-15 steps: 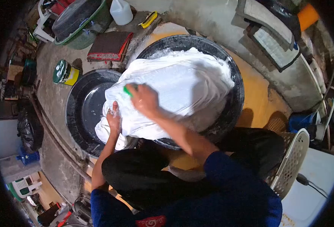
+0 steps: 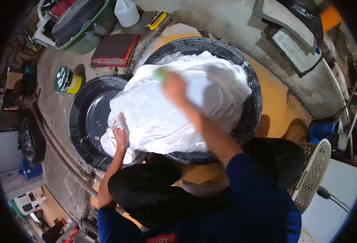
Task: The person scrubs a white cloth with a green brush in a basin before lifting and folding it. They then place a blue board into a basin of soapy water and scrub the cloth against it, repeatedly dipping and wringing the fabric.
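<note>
A white wet cloth (image 2: pixel 146 103) is spread over a large black basin (image 2: pixel 258 97), with suds at its edges. Its lower left end hangs over a smaller dark basin (image 2: pixel 75 117). My right hand (image 2: pixel 174 87), blurred by motion, is closed on a green brush (image 2: pixel 160 75) at the cloth's upper part. My left hand (image 2: pixel 121 131) grips the cloth near its lower left edge, where the fingers are partly hidden by folds and suds.
Beyond the small basin stand a yellow and green tub (image 2: pixel 68 81), a folded dark mat (image 2: pixel 114 50), a white jug (image 2: pixel 126 13) and a yellow brush (image 2: pixel 158 20). A green basin (image 2: pixel 85 40) is at the upper left. A perforated chair (image 2: pixel 314 174) is at the right.
My right hand and the green brush have moved up and to the right across the cloth. My left hand remains at the lower left of the cloth, almost unmoved.
</note>
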A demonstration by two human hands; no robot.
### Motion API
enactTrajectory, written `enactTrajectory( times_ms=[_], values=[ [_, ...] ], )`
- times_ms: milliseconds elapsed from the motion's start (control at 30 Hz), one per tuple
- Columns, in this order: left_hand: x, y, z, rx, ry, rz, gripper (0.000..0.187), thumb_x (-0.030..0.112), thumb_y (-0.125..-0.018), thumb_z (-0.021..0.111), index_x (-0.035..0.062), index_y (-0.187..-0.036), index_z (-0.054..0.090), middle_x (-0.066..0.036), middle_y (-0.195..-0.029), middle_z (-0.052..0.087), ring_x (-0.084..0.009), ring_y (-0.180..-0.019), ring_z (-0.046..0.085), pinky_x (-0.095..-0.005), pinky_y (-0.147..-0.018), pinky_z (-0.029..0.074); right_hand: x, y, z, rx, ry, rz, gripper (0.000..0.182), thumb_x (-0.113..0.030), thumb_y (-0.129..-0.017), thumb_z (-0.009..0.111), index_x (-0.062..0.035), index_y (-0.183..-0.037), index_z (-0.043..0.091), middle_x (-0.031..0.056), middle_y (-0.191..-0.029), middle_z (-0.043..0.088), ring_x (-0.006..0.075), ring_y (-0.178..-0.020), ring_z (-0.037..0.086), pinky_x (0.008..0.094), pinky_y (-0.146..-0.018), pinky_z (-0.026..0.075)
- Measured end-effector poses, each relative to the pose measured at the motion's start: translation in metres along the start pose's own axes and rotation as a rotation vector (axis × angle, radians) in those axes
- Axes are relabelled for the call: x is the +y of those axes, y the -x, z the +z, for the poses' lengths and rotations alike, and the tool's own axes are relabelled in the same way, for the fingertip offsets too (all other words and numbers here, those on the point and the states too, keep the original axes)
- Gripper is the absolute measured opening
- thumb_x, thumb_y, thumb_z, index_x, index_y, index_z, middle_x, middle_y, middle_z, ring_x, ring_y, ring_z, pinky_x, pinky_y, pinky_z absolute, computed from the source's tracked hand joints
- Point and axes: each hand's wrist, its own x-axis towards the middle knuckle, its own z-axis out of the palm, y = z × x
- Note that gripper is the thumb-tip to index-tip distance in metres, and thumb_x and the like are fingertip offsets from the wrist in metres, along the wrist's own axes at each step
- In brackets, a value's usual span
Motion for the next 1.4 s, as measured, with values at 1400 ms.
enactTrajectory(
  times_ms=[1400],
  values=[
    [0.026,0.003,0.007,0.171,-0.069,-0.216,0.062,0.053,-0.082,0.048,-0.0084,-0.075,0.057,-0.008,-0.064,0.053,-0.0156,-0.062,0.045,-0.0326,-0.058,0.039,0.037,0.033,-0.124,-0.344,0.064,0.432,0.02,-0.01,-0.079,0.049,-0.0096,-0.099,0.057,0.0113,-0.072,0.058,0.024,-0.061,0.057,0.0366,-0.053,0.046]
  ],
)
